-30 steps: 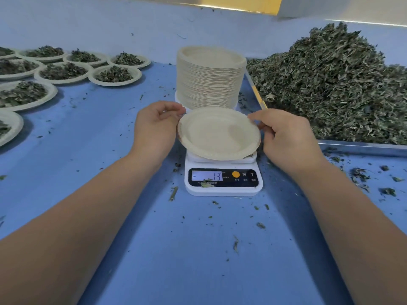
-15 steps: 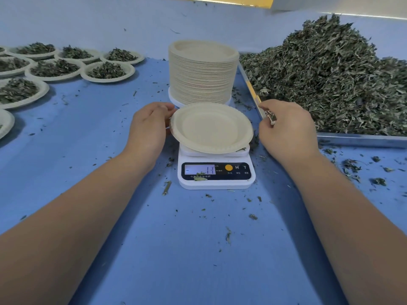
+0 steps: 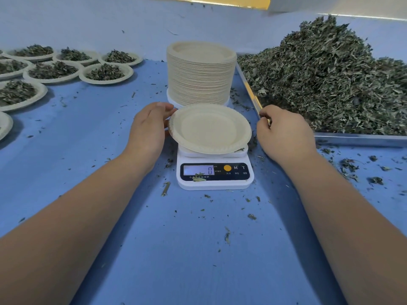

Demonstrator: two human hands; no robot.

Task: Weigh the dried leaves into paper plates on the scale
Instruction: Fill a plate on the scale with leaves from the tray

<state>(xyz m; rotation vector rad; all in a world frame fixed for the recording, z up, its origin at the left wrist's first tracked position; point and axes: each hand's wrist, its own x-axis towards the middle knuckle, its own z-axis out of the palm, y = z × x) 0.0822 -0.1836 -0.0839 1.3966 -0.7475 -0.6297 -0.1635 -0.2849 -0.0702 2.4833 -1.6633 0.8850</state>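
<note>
Left hand (image 3: 149,128) grips plate (image 3: 209,128) rim on scale (image 3: 214,177). Right hand (image 3: 286,133) is curled beside tray (image 3: 352,139) edge, grasp unclear. Open desk (image 3: 176,249) lies nearer.

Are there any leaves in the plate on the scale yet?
No, the plate sitting on the scale is bare inside, and the display reads 0.

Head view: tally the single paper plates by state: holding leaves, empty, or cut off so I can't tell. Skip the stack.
Plates holding dried leaves: 7
Empty plate, on the scale: 1
Plate cut off at the left edge, contents not visible: 1
Total: 9 single plates
</note>
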